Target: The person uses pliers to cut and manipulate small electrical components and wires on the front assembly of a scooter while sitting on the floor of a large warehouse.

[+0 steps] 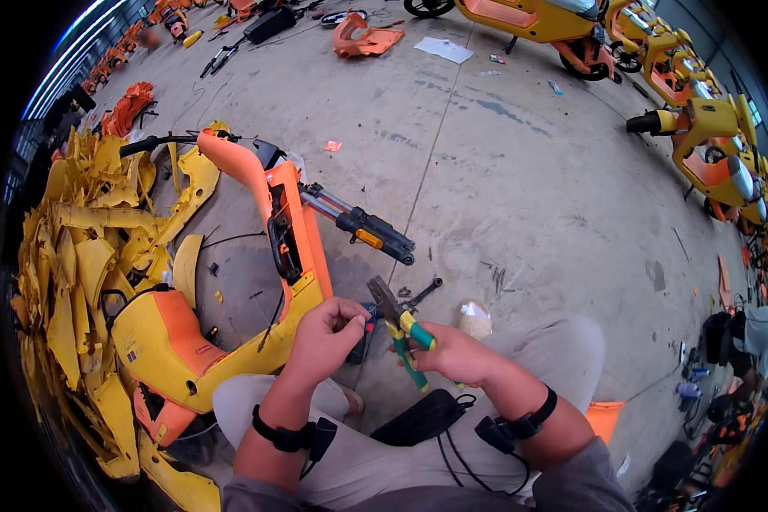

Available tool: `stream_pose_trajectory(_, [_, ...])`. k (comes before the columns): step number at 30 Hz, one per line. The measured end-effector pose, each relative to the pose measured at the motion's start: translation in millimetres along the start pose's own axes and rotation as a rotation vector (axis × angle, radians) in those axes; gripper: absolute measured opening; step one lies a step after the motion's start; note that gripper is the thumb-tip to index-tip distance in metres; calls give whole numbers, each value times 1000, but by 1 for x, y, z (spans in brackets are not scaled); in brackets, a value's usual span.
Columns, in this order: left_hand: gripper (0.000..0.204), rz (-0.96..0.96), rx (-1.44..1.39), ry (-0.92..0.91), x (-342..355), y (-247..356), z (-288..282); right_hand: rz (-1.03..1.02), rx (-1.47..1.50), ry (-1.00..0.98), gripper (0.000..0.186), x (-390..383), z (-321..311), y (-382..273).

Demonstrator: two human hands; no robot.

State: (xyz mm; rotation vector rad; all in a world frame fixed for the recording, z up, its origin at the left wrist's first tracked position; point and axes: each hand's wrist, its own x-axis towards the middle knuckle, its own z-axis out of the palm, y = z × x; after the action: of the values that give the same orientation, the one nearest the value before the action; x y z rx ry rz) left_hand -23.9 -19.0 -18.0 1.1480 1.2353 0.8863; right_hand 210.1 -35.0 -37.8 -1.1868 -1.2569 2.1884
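Note:
My right hand (449, 352) is wrapped around a pair of pliers (408, 334) with green and yellow handles. Their dark jaws point up and away from me, toward the left. Just left of the jaws, my left hand (326, 334) has its thumb and fingers pinched together; whatever they hold is too small or hidden to name. Partly behind that hand, a dark blue and red tool (360, 348) lies on the floor. A yellow and orange scooter body (264, 350) leans beside my left knee, its fork (357, 224) without a wheel.
Broken yellow panels (81, 282) are heaped at the left. A wrench-like metal part (425, 292) and a clear plastic bag (474, 319) lie ahead. A black pouch (425, 418) with cables rests between my legs. Whole scooters (712, 145) stand at the right; an orange bin (604, 418) sits by my right knee.

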Motion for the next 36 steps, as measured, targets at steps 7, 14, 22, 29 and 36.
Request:
stream_pose_trajectory(7, [5, 13, 6, -3, 3, -9, 0, 11, -75, 28, 41, -3, 1, -5])
stream_pose_trajectory(14, [5, -10, 12, -24, 4, -13, -1, 46, -190, 53, 41, -8, 4, -15])
stream_pose_trajectory(22, [5, -3, 13, -27, 4, -9, 1, 55, -283, 93, 40, -10, 7, -19])
stream_pose_trajectory(29, [4, -36, 2, -22, 3, -6, 1, 28, -386, 137, 29, -10, 10, -18])
stream_pose_trajectory(36, [2, -19, -19, -41, 1, 5, 2, -99, -341, 210, 25, -9, 15, -14])
